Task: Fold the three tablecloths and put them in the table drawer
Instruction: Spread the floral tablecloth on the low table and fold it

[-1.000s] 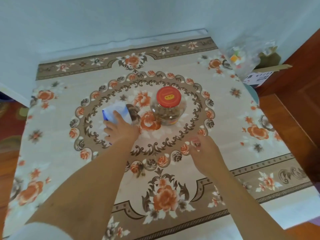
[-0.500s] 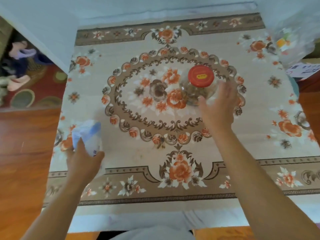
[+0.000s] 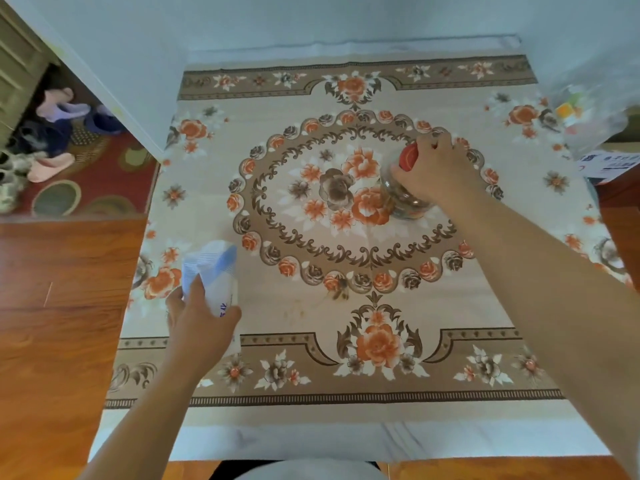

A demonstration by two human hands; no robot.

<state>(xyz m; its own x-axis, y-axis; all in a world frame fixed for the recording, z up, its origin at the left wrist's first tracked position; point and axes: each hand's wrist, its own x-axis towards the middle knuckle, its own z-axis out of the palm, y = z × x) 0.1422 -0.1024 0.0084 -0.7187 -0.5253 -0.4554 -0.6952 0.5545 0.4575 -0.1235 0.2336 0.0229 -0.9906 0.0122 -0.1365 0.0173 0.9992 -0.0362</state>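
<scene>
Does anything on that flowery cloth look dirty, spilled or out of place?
Yes: faint brownish stains mark the floral tablecloth near its front border, beside the left hand holding a white and blue packet. Nothing looks spilled.

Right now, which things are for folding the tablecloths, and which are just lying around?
For the job:
- flowered tablecloth, spread on the table
- white cloth showing under it at the near edge
- jar, gripped by the right hand
- white and blue packet, held by the left hand

Just lying about:
- slippers on the floor
- plastic bag
</scene>
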